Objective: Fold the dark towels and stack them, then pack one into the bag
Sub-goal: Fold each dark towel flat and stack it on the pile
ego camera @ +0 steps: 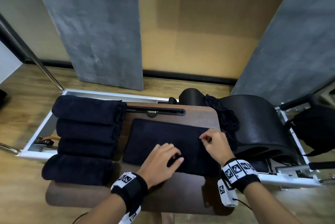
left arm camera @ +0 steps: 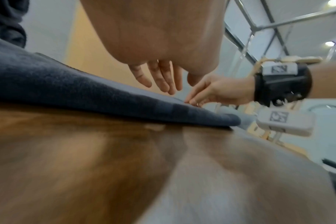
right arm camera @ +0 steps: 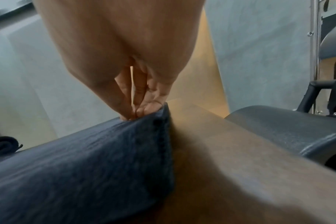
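A dark towel (ego camera: 159,138) lies flat on the brown wooden table (ego camera: 126,196). My left hand (ego camera: 175,156) hovers over the towel's near middle; the left wrist view shows its fingers (left arm camera: 159,78) straight, just above the cloth (left arm camera: 67,84). My right hand (ego camera: 204,137) pinches the towel's far right corner, and its fingertips (right arm camera: 140,112) lift the edge of the cloth (right arm camera: 86,159) slightly. Several folded dark towels (ego camera: 85,133) lie in a row at the left. A black bag (ego camera: 315,129) sits at the far right.
A black padded barrel (ego camera: 253,126) stands right of the table, with a crumpled dark cloth (ego camera: 226,118) draped on its left side. A white metal frame (ego camera: 36,133) runs under the folded towels. Grey panels and a wooden floor lie beyond.
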